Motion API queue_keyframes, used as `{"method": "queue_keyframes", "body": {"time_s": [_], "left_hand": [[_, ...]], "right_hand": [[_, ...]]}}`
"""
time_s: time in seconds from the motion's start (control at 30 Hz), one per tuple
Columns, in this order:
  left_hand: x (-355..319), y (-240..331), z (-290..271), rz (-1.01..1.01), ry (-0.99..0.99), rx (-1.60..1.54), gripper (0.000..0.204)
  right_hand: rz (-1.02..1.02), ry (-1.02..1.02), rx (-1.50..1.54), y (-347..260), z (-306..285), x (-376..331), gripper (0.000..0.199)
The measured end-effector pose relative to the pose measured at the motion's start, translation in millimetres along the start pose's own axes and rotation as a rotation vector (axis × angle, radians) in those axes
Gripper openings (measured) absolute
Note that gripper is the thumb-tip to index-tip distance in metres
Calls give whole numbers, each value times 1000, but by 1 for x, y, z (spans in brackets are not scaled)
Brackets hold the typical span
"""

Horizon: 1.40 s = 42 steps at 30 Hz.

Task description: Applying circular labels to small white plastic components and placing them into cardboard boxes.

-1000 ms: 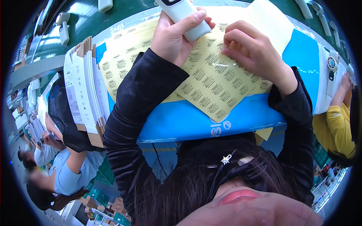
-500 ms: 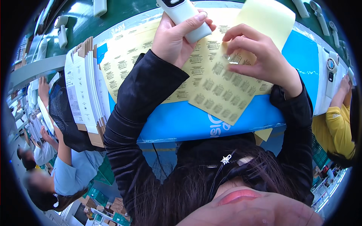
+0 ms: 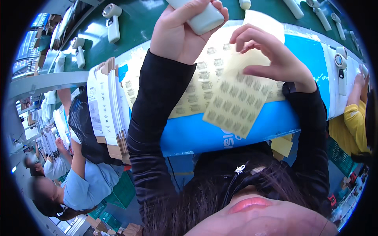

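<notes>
My left hand (image 3: 177, 37) is wrapped round the white handle of a handheld fan (image 3: 206, 20) at the top edge, where the rest of the fan is cut off. To the right, my right hand (image 3: 275, 55) hovers over the label sheets, fingers curved and thumb apart, with nothing visible between them. Beneath it, a small yellowish sheet of clear labels with dark print (image 3: 236, 102) lies at a slant. That sheet rests on wider yellowish label sheets (image 3: 191, 96), which are spread over a blue plastic-wrapped surface (image 3: 189, 137).
Folded white cartons (image 3: 103, 104) stand stacked at the left. White handheld fans (image 3: 113, 27) lie on the green tabletop (image 3: 136, 25) beyond, and another fan (image 3: 341, 70) is at the right. Co-workers in light blue (image 3: 88, 185) and yellow (image 3: 354, 120) are on either side.
My left hand has moved farther away with the fan, now partly out of view. My right thumb and fingers have spread apart; the shiny clear bit seen between them is no longer visible.
</notes>
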<state>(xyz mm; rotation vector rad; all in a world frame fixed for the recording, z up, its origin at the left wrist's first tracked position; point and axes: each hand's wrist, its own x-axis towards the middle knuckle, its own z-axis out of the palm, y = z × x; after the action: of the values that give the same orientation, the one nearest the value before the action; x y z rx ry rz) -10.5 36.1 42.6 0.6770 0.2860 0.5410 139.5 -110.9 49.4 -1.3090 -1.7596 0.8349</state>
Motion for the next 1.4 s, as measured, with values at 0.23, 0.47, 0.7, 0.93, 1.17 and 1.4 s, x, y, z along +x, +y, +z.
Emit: {"method": "queue_keyframes", "body": {"time_s": [0.23,0.47,0.7,0.93,1.17,1.4], "left_hand": [[-20,38,49,-16,-17,-202,24],[-40,31,72,-122,85,-292,26],[-42,28,76,-155,145,-326,25],[-45,27,76,-148,125,-314,25],[-46,27,79,-146,118,-300,25],[-47,27,80,-144,112,-289,25]], "right_hand": [[-304,479,390,-71,-12,16,19],[-165,652,625,-79,15,41,12],[-125,663,620,-73,18,43,10],[-161,652,594,-70,20,44,10],[-183,649,603,-68,21,45,10],[-204,642,604,-66,20,45,10]]}}
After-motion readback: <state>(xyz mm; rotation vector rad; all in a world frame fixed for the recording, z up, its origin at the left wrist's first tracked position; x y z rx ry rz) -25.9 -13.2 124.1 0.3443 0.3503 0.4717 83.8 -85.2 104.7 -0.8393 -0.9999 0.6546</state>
